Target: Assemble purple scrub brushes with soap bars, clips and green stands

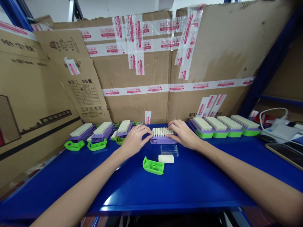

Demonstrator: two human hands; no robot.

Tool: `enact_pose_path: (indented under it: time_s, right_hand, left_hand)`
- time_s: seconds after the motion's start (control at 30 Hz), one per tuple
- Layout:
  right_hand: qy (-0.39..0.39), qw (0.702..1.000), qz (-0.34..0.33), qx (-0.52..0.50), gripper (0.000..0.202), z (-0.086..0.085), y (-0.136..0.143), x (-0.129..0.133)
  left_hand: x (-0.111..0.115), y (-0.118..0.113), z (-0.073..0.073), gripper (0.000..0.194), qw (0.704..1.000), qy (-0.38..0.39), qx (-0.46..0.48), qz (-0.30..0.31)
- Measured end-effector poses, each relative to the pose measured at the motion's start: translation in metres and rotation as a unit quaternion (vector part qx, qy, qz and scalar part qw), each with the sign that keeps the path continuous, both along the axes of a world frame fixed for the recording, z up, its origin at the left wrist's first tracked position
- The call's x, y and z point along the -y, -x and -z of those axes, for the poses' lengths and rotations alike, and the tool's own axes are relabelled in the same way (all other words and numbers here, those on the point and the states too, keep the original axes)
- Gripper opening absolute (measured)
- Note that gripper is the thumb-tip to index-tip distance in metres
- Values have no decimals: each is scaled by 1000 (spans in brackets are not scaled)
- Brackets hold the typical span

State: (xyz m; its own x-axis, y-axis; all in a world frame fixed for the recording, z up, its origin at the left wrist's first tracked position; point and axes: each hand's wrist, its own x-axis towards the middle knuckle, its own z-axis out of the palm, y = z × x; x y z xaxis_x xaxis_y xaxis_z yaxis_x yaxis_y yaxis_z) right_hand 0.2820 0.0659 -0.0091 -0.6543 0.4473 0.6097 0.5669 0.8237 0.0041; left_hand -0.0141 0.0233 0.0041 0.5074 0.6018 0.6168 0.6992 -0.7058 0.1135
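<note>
A purple brush (pixel 163 140) with white bristles lies bristles-up in front of me at the back of the blue table. My right hand (pixel 183 134) grips its right end, fingers on the bristles and thumb at the near side. At the left end, the thumb and fingertips of my left hand (pixel 136 138) close on the edge of the brush. Just in front lies a clear plastic piece (pixel 169 150). Nearer to me are a white roller (pixel 166 159) and a green shell with a small post inside (pixel 153 166).
Purple brushes (pixel 102 128) with loose green shells (pixel 97 145) stand at the left. Several brushes with green shells fitted (pixel 219 127) line the right. A phone (pixel 286 154) and white charger cable (pixel 274 110) lie far right. Taped cardboard (pixel 137 104) walls off the back.
</note>
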Motion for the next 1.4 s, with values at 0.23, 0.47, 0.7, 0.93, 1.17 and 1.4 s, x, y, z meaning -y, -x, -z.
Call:
enact_pose_path:
  time_s: [0.23,0.47,0.7,0.93,1.17,1.4]
  right_hand:
    - [-3,1000,6,8,20,1,-1,-2]
    - [-9,1000,11,12,22,1,0,-1]
    - [-8,1000,17,16,22,2,-1,0]
    - [17,1000,8,8,18,1,-1,0]
    - [22,1000,5,4,14,-2,-3,1]
    - [29,1000,-5,-5,11,-3,-2,3]
  left_hand:
    - [-1,0,0,10,1000,16,3,4]
    - [-3,2,-1,13,1000,17,6,22]
    - [-2,4,-3,19,999,20,-3,33]
    - [-3,4,1,20,999,22,-20,25]
    - [-2,4,0,26,999,11,-28,25]
    - [-4,7,0,25,999,38,-22,24]
